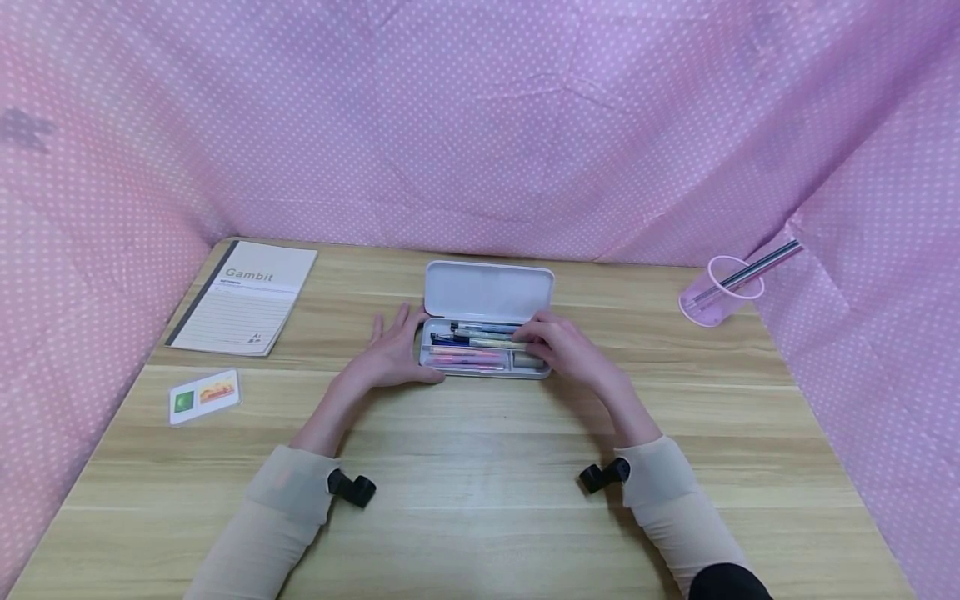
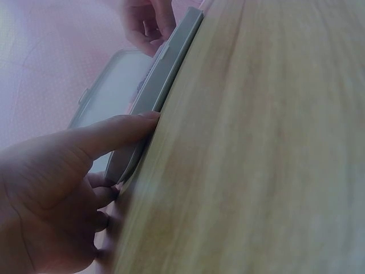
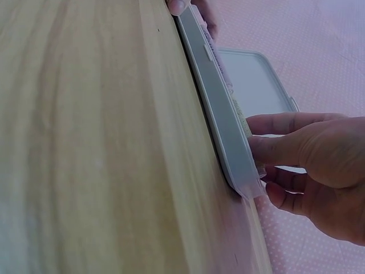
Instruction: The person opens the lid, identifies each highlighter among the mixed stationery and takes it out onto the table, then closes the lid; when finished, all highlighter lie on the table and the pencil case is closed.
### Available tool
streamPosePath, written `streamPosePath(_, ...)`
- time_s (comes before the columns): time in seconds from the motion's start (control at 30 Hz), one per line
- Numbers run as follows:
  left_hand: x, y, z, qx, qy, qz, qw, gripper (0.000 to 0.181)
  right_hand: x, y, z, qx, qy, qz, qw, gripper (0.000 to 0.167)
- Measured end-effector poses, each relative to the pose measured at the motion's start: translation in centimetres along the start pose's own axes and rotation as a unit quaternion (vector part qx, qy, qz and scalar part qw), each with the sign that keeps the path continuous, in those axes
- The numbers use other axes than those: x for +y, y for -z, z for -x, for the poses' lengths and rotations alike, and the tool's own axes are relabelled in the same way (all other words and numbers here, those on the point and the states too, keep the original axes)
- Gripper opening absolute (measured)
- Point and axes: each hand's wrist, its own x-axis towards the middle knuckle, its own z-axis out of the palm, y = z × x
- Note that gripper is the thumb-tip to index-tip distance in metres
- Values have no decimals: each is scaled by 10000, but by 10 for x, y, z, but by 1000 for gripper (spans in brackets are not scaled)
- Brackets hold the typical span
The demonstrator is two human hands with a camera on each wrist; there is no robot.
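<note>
An open white pencil case (image 1: 487, 373) lies on the table with its lid (image 1: 489, 290) tilted up at the back. Several pens (image 1: 480, 342) and pink sticks (image 1: 467, 358) fill its tray. The left hand (image 1: 390, 354) grips the case's left end, thumb on the front wall (image 2: 162, 80) and fingers around the end. Over the right part of the tray, the right hand (image 1: 566, 348) pinches the end of a pale pen between thumb and forefinger; its fingertips partly hide that end. The right wrist view shows this hand (image 3: 319, 165) at the case's end (image 3: 225, 137).
A Gambit notebook (image 1: 243, 300) lies at the back left, and a white card with green and orange pictures (image 1: 204, 397) in front of it. At the back right stands a pink cup (image 1: 705, 310) with dark sticks (image 1: 761, 265) leaning in it. Pink dotted cloth hangs around the table.
</note>
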Motion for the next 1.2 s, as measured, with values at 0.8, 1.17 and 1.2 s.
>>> streamPosePath(0.8,-1,0,-1,38,-47,-23,10000,107,30,27,21,365,333,-476,9976,26)
streamPosePath(1.17,-1,0,0,17,-22,-5,10000,108,87,60,51,830,133,-546,9950,27)
streamPosePath(1.2,-1,0,0,13,-12,4,10000,108,91,62,52,869,137,-484,9949,27)
